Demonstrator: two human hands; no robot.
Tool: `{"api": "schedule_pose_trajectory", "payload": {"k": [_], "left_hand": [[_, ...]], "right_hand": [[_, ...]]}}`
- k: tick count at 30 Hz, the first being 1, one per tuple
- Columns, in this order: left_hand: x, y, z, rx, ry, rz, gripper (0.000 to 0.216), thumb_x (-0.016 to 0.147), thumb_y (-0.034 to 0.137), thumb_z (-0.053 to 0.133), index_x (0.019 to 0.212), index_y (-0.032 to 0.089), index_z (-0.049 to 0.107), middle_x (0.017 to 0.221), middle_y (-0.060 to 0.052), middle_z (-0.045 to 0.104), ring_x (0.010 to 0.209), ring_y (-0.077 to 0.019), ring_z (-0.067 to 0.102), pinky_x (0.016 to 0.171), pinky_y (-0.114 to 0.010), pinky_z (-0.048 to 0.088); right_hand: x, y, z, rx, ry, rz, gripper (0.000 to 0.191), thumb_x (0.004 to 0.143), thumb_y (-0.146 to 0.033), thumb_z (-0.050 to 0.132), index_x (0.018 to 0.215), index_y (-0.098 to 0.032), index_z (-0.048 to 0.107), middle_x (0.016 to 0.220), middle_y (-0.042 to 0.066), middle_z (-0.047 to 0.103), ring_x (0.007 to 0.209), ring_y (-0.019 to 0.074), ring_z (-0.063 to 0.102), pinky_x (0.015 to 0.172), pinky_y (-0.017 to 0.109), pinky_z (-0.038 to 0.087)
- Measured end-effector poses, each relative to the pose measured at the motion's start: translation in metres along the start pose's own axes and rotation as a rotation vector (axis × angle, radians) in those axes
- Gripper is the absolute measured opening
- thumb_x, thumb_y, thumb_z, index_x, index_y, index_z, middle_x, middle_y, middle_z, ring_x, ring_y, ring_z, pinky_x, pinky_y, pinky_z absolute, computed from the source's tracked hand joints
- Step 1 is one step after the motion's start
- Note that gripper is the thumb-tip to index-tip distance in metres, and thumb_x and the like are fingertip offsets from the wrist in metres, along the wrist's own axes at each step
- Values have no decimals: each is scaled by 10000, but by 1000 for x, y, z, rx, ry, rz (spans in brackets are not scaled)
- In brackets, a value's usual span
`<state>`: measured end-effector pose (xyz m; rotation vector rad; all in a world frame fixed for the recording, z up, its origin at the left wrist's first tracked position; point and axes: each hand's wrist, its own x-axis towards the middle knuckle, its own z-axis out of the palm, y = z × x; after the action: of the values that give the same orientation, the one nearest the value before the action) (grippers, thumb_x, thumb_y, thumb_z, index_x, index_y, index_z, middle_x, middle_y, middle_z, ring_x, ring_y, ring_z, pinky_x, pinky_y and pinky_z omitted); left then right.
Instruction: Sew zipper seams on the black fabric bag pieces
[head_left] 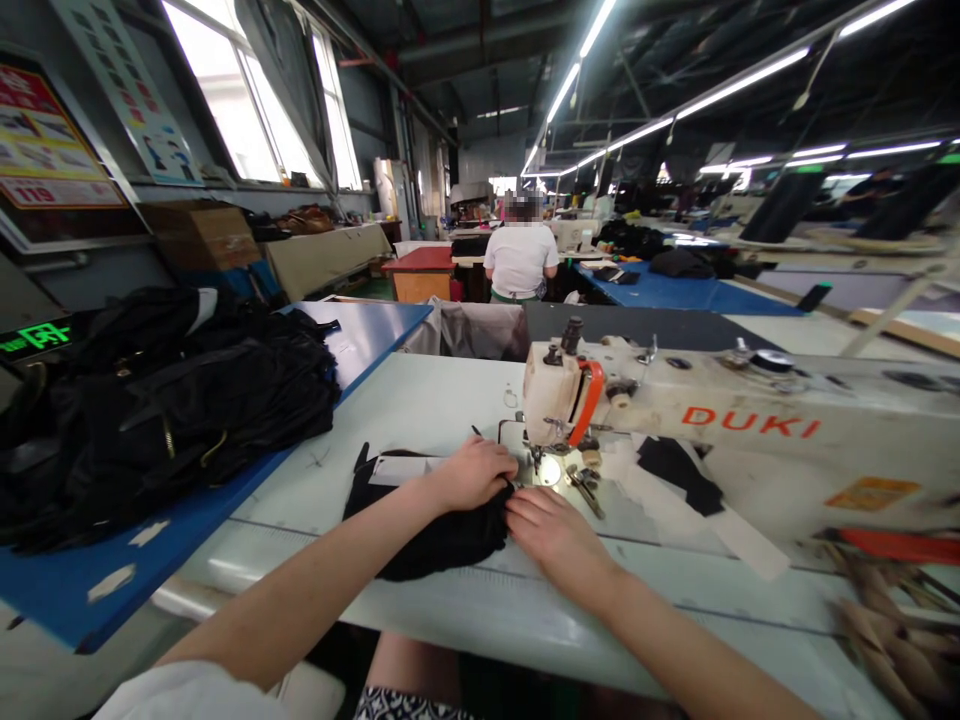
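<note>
Head view: left hand (480,472) and right hand (553,535), grip narrow, hold black fabric (442,545); cardboard box (196,232) beyond, contents hidden

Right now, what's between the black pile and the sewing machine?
The head view shows a blue table's edge, pale tabletop, and black fabric with the left hand on it.

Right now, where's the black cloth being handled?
In the head view, the black cloth lies on the pale table, left of the sewing machine, left hand and right hand at its right end.
</note>
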<state>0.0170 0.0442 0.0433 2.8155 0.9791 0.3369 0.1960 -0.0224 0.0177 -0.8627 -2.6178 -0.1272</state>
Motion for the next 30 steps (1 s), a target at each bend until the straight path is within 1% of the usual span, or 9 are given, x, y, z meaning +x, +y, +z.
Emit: {"api": "schedule_pose_trajectory", "payload": {"k": [5, 10, 13, 16, 18, 20, 24, 26, 30], "left_hand": [[7, -4, 0, -48, -8, -26, 74, 789, 163, 561, 837, 202, 603, 895, -11, 603, 906, -186, 529, 887, -323, 346], [13, -6, 0, -97, -15, -65, 136, 753, 174, 583, 870, 229, 627, 914, 0, 612, 940, -200, 518, 920, -362, 328], [16, -5, 3, -49, 38, -124, 180, 732, 159, 597, 898, 228, 613, 940, -6, 604, 979, -214, 499, 967, -399, 292], [16, 0, 4, 76, 124, -197, 191, 730, 194, 641, 916, 210, 598, 993, -34, 581, 1021, -238, 468, 996, -434, 256], [15, 3, 5, 163, 149, -224, 190, 739, 258, 671, 902, 198, 594, 1001, -53, 570, 1011, -252, 464, 951, -432, 293], [14, 6, 5, 229, 146, -245, 190, 750, 311, 680, 869, 191, 591, 977, -62, 572, 973, -256, 477, 863, -406, 345], [16, 6, 11, 217, 99, -284, 130, 791, 296, 654, 778, 191, 578, 833, -27, 604, 837, -214, 529, 728, -338, 378], [19, 3, 15, 176, 96, -287, 123, 797, 276, 651, 754, 190, 575, 788, -10, 616, 794, -197, 544, 705, -320, 384], [34, -7, 22, 96, 136, -282, 107, 788, 260, 661, 744, 184, 600, 784, -12, 637, 797, -193, 567, 720, -305, 410]], "right_hand": [[-3, 5, 2, -16, -8, -1, 173, 869, -85, 506, 893, -162, 658, 973, 86, 674, 976, 221, 578, 901, 391, 454], [-7, 8, 1, 12, -24, 29, 202, 861, -71, 499, 944, -159, 661, 1014, 90, 681, 995, 226, 592, 908, 382, 466], [-10, 10, 0, 29, -54, 41, 233, 855, -58, 492, 983, -158, 659, 1064, 93, 674, 1030, 229, 584, 931, 387, 459], [-12, 12, -1, 61, -72, 54, 265, 840, -40, 491, 1024, -137, 655, 1105, 108, 664, 1069, 236, 569, 952, 399, 450], [-15, 14, 0, 80, -79, 57, 283, 828, -35, 497, 1050, -123, 650, 1129, 118, 656, 1091, 241, 558, 967, 409, 441], [-17, 17, 1, 93, -82, 50, 301, 823, -39, 503, 1076, -125, 644, 1148, 117, 648, 1107, 240, 550, 977, 413, 435], [-21, 22, 2, 111, -63, 33, 323, 823, -65, 520, 1116, -139, 632, 1169, 112, 638, 1126, 233, 537, 986, 405, 426], [-21, 25, 1, 113, -61, 37, 318, 830, -75, 516, 1117, -144, 633, 1171, 107, 637, 1126, 227, 534, 993, 393, 417], [-19, 35, -3, 101, -70, 81, 282, 857, -98, 495, 1095, -143, 638, 1156, 95, 641, 1107, 229, 532, 983, 391, 417]]}}
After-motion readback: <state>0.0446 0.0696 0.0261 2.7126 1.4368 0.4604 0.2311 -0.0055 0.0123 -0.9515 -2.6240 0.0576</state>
